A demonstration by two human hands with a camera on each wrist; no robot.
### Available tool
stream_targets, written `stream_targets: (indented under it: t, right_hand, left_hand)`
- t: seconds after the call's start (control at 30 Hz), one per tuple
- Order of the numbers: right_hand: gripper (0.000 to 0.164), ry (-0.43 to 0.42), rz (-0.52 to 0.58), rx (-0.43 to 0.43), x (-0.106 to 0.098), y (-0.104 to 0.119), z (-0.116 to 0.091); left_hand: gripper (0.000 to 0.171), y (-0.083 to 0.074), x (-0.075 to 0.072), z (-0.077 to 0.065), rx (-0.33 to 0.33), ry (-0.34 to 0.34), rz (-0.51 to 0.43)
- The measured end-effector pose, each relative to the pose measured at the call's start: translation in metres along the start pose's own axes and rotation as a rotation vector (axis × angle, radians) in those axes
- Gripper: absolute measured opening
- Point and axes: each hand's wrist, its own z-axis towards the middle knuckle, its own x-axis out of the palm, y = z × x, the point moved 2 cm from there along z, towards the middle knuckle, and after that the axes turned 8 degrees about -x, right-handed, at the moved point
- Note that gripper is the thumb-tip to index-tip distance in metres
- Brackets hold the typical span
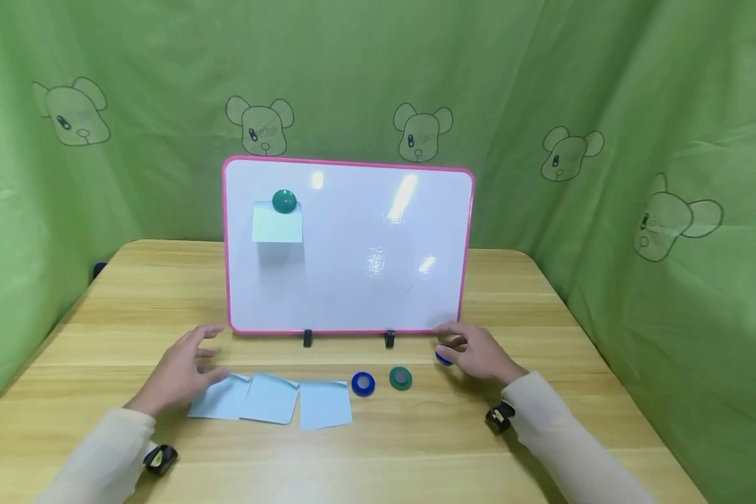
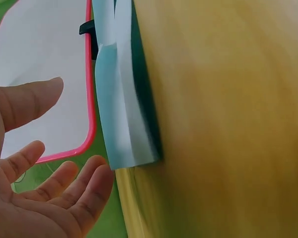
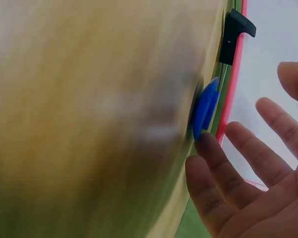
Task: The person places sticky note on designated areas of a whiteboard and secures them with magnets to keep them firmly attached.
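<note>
Three light blue notes lie in a row on the wooden table (image 1: 227,469), and at their left end the left hand (image 1: 179,367) reaches in, its thumb and fingers spread apart around empty air. Just beside its thumb is the left note (image 1: 217,400), squarish, sides slanting rightward toward the board; whether the hand touches it, I cannot tell. Next, the middle note (image 1: 271,399) meets it, skewed, with its far edge raised. Behind them stands the whiteboard (image 1: 353,280), pink-framed, its long axis running left to right and its face toward the person. On its upper left hangs a pinned note (image 1: 277,229), wider than tall as seen from here, under a round green magnet (image 1: 284,201) near its top right corner. A black left foot (image 1: 307,339) supports the lower frame. The right note (image 1: 325,406) lies nearly straight, its far edge parallel to the board. Further right come a blue magnet (image 1: 363,383), grey centre upward, a black right foot (image 1: 390,339), then a loose green magnet (image 1: 400,378), also grey centre upward. Last, another blue magnet (image 1: 444,358) lies flat on the table near the board's lower right corner, right at the fingertips of the right hand (image 1: 481,353), whose fingers are spread, not clamped on it; contact is unclear.
</note>
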Motion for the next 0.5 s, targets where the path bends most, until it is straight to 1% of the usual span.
stream_targets:
  t: [0.1,0.2,0.33,0.4,0.5]
  right_hand:
    - [0.034,0.001,0.0,-0.003,-0.0004,-0.0025,-0.0018]
    - [0.033,0.002,-0.009,-0.004,-0.0006,-0.0046,-0.0029]
    - [0.036,0.024,-0.023,0.025,0.0,-0.0058,-0.0039]
    - [0.038,0.036,-0.028,0.044,0.0005,-0.0057,-0.0037]
    - [0.042,0.048,-0.028,0.074,0.0007,-0.0055,-0.0036]
  left_hand:
    - [0.064,0.001,-0.0011,-0.0005,0.005,-0.008,0.023]
    - [0.051,0.0023,-0.0016,-0.0008,0.002,-0.007,0.071]
    - [0.037,0.0033,-0.0014,-0.0017,-0.018,0.048,0.128]
    - [0.034,0.0036,-0.0014,-0.0019,-0.027,0.078,0.144]
    - [0.031,0.0039,-0.0015,-0.0015,-0.026,0.096,0.155]
